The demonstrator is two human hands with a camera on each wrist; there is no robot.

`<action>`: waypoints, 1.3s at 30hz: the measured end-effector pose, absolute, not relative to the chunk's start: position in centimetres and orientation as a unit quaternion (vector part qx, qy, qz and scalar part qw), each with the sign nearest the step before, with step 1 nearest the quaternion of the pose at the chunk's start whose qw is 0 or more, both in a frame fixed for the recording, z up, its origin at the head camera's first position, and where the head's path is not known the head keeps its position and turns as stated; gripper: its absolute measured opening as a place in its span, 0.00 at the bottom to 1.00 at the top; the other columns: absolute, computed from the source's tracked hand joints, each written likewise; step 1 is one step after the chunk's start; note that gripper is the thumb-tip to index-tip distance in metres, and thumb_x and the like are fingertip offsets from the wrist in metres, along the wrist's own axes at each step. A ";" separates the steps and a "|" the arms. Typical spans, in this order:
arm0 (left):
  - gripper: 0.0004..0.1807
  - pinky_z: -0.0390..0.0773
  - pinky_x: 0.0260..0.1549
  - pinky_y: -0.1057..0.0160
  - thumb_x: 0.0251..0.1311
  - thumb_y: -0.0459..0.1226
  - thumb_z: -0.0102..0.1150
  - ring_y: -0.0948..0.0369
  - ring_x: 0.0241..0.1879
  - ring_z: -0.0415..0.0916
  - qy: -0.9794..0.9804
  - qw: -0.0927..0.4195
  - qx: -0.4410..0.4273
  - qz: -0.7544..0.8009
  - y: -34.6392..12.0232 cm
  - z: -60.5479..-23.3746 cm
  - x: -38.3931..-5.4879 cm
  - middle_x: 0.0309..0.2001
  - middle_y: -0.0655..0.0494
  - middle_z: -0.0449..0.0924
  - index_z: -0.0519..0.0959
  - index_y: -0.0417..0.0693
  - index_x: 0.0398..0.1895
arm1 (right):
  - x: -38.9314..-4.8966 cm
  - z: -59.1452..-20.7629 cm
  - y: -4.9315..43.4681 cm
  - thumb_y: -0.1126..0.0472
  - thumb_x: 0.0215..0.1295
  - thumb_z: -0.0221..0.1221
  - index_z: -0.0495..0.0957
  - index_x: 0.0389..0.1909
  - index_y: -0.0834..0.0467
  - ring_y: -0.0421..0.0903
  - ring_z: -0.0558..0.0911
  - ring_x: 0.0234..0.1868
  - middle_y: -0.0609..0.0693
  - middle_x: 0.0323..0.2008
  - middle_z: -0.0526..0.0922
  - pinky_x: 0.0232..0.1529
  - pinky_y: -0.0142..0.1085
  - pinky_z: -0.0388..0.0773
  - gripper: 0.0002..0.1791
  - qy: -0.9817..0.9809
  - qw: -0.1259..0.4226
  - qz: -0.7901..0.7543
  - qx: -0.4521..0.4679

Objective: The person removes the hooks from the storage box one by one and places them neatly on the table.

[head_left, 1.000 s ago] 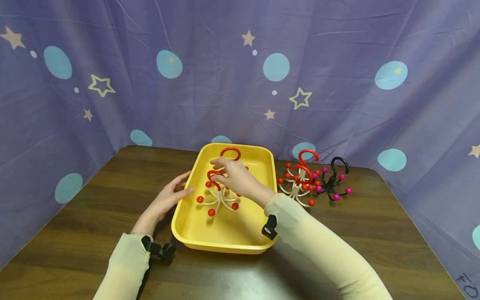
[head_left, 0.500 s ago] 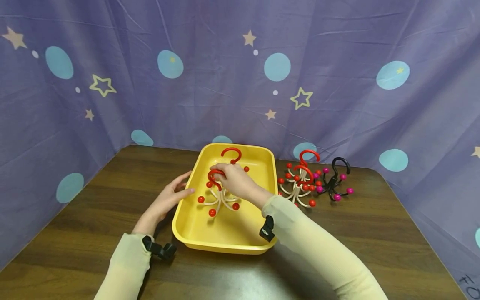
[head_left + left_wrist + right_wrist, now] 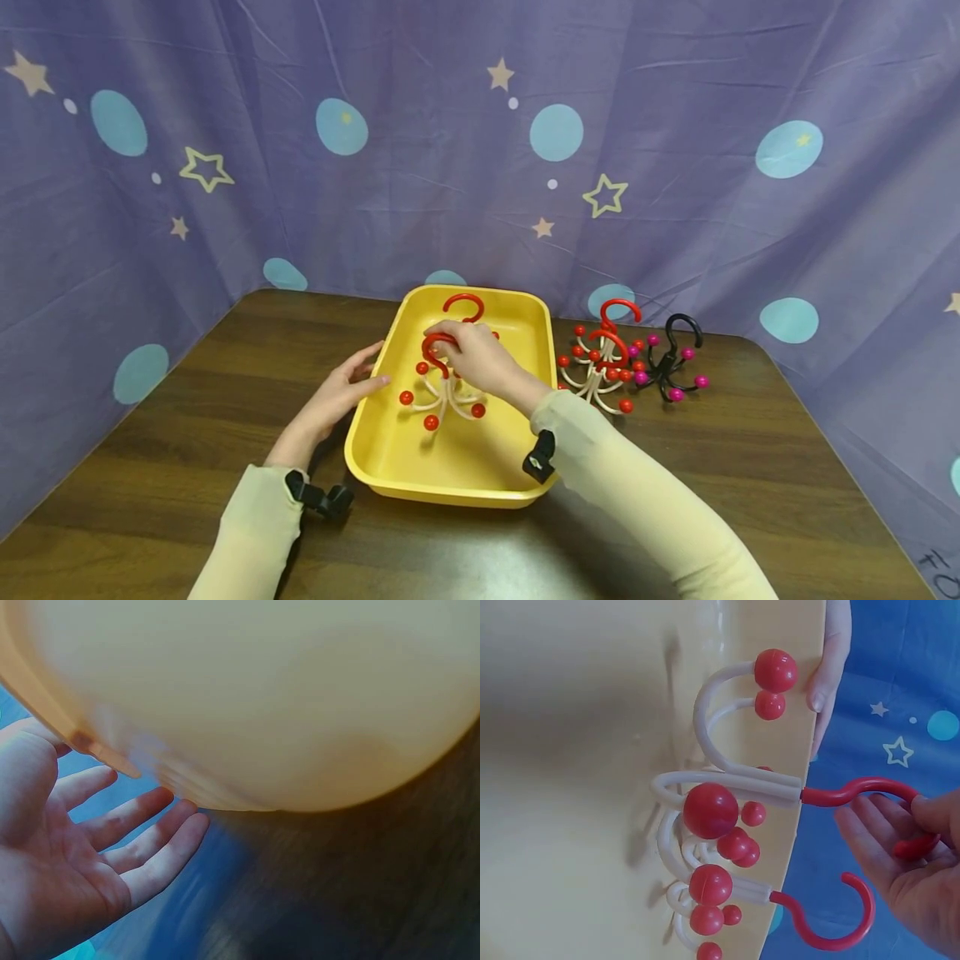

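Note:
In the head view my right hand [image 3: 478,354] pinches the red hook of a cream multi-arm hanger [image 3: 444,403] with red ball tips. The hanger is upright over the floor of a yellow tray [image 3: 450,497]. Behind it in the tray is a second such hanger, its red hook [image 3: 464,300] showing and its body partly hidden by my hand. The right wrist view shows the held hook [image 3: 866,784] between thumb and fingers. My left hand [image 3: 330,404] rests at the tray's left side, thumb over the rim, loosely spread fingers [image 3: 161,855] outside the wall.
Right of the tray stand two more cream hangers [image 3: 592,387] with red hooks, overlapping in view. Beside them is a black hanger [image 3: 663,367] with magenta balls. All are on a brown wooden table [image 3: 712,500]; a purple patterned curtain [image 3: 420,167] hangs behind.
My right hand's fingers have closed onto the front hanger's red hook, and that hanger has shifted slightly right. My left hand has stayed at the tray's side.

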State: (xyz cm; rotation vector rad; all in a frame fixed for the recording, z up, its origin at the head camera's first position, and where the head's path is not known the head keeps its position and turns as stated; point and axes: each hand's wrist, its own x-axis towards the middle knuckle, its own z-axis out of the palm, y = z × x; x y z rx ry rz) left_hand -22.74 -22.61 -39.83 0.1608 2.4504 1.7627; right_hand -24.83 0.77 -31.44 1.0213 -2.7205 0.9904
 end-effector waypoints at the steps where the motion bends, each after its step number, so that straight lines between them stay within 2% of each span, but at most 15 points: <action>1: 0.37 0.74 0.46 0.58 0.60 0.44 0.55 0.48 0.53 0.68 0.809 0.059 0.053 0.582 -22.6 -39.8 -22.7 0.62 0.37 0.62 0.51 0.55 0.70 | -24.8 -31.4 0.9 0.61 0.66 0.51 0.77 0.50 0.56 0.38 0.75 0.23 0.49 0.39 0.83 0.27 0.27 0.71 0.14 -0.884 0.036 0.326 0.332; 12: 0.37 0.74 0.46 0.56 0.59 0.46 0.55 0.47 0.53 0.69 0.816 0.060 0.050 0.573 -22.8 -40.1 -23.0 0.61 0.37 0.63 0.52 0.55 0.70 | -24.6 -30.1 2.5 0.58 0.66 0.52 0.78 0.49 0.53 0.40 0.81 0.32 0.47 0.40 0.83 0.34 0.29 0.75 0.13 -0.872 0.052 0.372 0.313; 16: 0.37 0.75 0.45 0.57 0.59 0.46 0.56 0.48 0.53 0.70 0.814 0.060 0.046 0.576 -22.8 -40.1 -23.0 0.61 0.38 0.64 0.52 0.55 0.70 | -24.6 -29.7 3.2 0.60 0.66 0.52 0.77 0.49 0.54 0.44 0.84 0.36 0.50 0.40 0.83 0.35 0.29 0.77 0.13 -0.859 0.042 0.411 0.303; 20: 0.37 0.75 0.45 0.58 0.59 0.45 0.56 0.48 0.53 0.69 0.813 0.061 0.046 0.578 -22.8 -40.1 -23.0 0.61 0.38 0.64 0.52 0.55 0.70 | -24.6 -29.3 4.0 0.61 0.66 0.52 0.77 0.49 0.55 0.45 0.84 0.38 0.51 0.38 0.84 0.30 0.30 0.77 0.13 -0.849 0.043 0.431 0.303; 23: 0.37 0.74 0.45 0.58 0.60 0.45 0.55 0.47 0.53 0.69 0.814 0.062 0.050 0.576 -22.8 -40.2 -23.0 0.61 0.37 0.63 0.51 0.54 0.70 | -24.5 -29.1 4.8 0.61 0.66 0.52 0.77 0.48 0.54 0.43 0.84 0.36 0.49 0.38 0.84 0.30 0.30 0.78 0.12 -0.847 0.053 0.430 0.307; 27: 0.37 0.74 0.45 0.57 0.59 0.46 0.55 0.48 0.52 0.69 0.814 0.061 0.048 0.575 -22.8 -40.2 -23.1 0.60 0.38 0.64 0.52 0.55 0.70 | -24.4 -28.8 5.9 0.59 0.66 0.52 0.77 0.48 0.54 0.42 0.84 0.35 0.49 0.38 0.83 0.34 0.33 0.80 0.12 -0.838 0.051 0.449 0.307; 35: 0.37 0.74 0.47 0.55 0.59 0.46 0.56 0.47 0.54 0.68 0.814 0.063 0.047 0.575 -22.7 -40.1 -22.9 0.61 0.39 0.63 0.52 0.56 0.70 | -24.3 -28.6 8.3 0.60 0.67 0.50 0.76 0.49 0.54 0.43 0.83 0.38 0.50 0.35 0.83 0.34 0.33 0.80 0.13 -0.833 0.051 0.469 0.288; 39: 0.38 0.74 0.47 0.55 0.59 0.46 0.56 0.47 0.54 0.68 0.815 0.062 0.050 0.574 -22.8 -40.1 -22.9 0.62 0.38 0.63 0.51 0.56 0.70 | -24.1 -28.3 9.4 0.60 0.67 0.49 0.76 0.49 0.52 0.44 0.82 0.38 0.51 0.35 0.83 0.35 0.38 0.80 0.12 -0.831 0.052 0.480 0.278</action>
